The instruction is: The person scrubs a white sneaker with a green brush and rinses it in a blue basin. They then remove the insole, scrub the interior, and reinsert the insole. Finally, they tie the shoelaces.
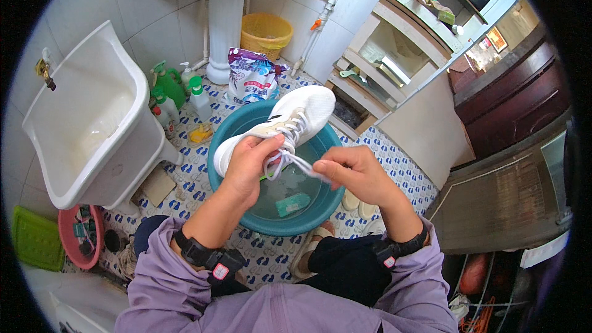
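A white lace-up sneaker (303,106) is held over a teal plastic basin (219,125). My left hand (247,164) grips it at the ankle opening, with the thumb by the top of the laces. The white shoelace (300,163) runs from the tied part at the tongue to my right hand (354,171), whose fingers pinch its free end. Below the shoe, cloudy water fills the lower part of the basin, and a green scrubbing brush (292,204) lies in it. Part of a bright green thing shows behind the laces; what it is, I cannot tell.
A white utility sink (125,125) stands at the left, with green and white bottles (200,99) beside it. Behind the basin are a detergent bag (252,76) and a yellow wastebasket (266,32). A pink basin (81,259) sits lower left. Pale slippers (366,210) lie right of the teal basin.
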`<state>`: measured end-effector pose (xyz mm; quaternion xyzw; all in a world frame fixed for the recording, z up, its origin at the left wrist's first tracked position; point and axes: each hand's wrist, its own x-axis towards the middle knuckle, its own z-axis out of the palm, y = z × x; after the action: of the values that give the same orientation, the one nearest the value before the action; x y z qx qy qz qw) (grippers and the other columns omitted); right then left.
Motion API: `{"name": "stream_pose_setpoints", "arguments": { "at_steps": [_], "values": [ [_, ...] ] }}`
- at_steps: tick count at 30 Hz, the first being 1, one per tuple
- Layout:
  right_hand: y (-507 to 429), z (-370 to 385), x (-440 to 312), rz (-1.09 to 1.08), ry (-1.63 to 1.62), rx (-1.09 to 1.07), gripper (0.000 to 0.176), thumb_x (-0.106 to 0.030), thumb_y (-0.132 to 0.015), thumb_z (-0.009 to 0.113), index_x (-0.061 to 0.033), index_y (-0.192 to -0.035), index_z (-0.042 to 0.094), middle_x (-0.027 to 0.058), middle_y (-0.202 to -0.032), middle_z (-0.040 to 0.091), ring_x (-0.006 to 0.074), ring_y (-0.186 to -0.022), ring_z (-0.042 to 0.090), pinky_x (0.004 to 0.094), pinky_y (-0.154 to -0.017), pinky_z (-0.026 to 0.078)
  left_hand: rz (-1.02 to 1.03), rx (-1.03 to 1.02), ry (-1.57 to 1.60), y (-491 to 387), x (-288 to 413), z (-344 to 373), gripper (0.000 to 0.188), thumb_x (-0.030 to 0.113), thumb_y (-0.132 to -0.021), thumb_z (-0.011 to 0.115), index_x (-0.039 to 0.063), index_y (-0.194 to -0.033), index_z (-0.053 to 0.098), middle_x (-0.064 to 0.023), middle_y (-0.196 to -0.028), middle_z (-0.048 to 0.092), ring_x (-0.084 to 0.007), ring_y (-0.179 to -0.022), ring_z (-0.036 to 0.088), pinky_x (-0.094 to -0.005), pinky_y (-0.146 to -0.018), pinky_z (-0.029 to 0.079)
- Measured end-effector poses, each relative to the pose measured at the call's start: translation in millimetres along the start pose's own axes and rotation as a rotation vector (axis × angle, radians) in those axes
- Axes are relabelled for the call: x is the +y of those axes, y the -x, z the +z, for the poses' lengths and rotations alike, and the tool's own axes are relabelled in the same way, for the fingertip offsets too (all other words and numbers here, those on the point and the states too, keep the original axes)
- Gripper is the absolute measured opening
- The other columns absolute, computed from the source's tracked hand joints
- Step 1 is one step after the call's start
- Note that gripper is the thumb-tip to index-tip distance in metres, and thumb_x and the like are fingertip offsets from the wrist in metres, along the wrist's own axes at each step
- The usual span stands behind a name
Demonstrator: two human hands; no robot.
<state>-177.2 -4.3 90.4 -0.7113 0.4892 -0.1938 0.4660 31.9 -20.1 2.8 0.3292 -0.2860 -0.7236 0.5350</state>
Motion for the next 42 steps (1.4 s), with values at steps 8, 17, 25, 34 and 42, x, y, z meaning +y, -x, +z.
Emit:
{"name": "stream_pose_setpoints", "arguments": {
  "at_steps": [8, 17, 25, 34, 42],
  "values": [
    [6.2, 9.4, -5.5, -0.484, 0.241, 0.255, 0.026, -0.016, -0.086, 0.075, -0.0069, -0.110, 0.068, 0.0067, -0.105, 0.067, 0.0165, -0.076, 0.068, 0.0261, -0.058, 0.051, 0.029, -0.052, 0.102, 5.2, 6.5, 7.2, 0.025, 0.022, -0.094, 0.065, 0.004, -0.111, 0.065, -0.0023, -0.095, 0.069, -0.0088, -0.079, 0.063, -0.0225, -0.070, 0.048],
    [-16.1, 34.9, 10.7, -0.583, 0.518, 0.320, 0.016, -0.014, -0.081, 0.075, -0.0071, -0.089, 0.064, 0.0056, -0.089, 0.063, 0.0217, -0.066, 0.062, 0.0326, -0.057, 0.049, -0.007, 0.000, 0.039, 10.5, 3.7, 12.5, 0.023, 0.022, -0.094, 0.067, 0.004, -0.108, 0.065, -0.0020, -0.092, 0.068, -0.0088, -0.079, 0.062, -0.0227, -0.072, 0.049],
    [6.1, 10.5, -4.1, -0.442, -0.026, -0.102, 0.020, -0.016, -0.086, 0.068, -0.0045, -0.075, 0.057, 0.0007, -0.075, 0.055, 0.0117, -0.065, 0.053, 0.0256, -0.061, 0.043, 0.129, 0.208, 0.185, -20.6, 13.1, -31.2, 0.020, 0.023, -0.094, 0.066, 0.005, -0.087, 0.065, -0.0035, -0.079, 0.065, -0.0142, -0.070, 0.061, -0.0285, -0.067, 0.050],
    [27.5, -33.2, -3.5, -0.690, -0.473, 0.178, 0.025, -0.021, -0.087, 0.067, -0.0050, -0.075, 0.054, 0.0075, -0.078, 0.058, 0.0172, -0.073, 0.059, 0.0296, -0.070, 0.048, 0.192, 0.174, 0.280, -19.0, 21.1, -32.9, 0.021, 0.019, -0.093, 0.067, 0.003, -0.106, 0.062, -0.0045, -0.091, 0.066, -0.0134, -0.081, 0.062, -0.0269, -0.077, 0.049],
    [-4.6, 28.6, -3.8, -0.480, 0.194, 0.237, 0.021, -0.020, -0.082, 0.078, -0.0066, -0.093, 0.066, 0.0060, -0.087, 0.064, 0.0172, -0.073, 0.063, 0.0281, -0.063, 0.049, 0.149, -0.054, 0.232, -1.1, 19.6, 0.5, 0.022, 0.020, -0.095, 0.064, 0.002, -0.107, 0.062, -0.0041, -0.092, 0.066, -0.0126, -0.083, 0.062, -0.0271, -0.080, 0.049]
  ]
}}
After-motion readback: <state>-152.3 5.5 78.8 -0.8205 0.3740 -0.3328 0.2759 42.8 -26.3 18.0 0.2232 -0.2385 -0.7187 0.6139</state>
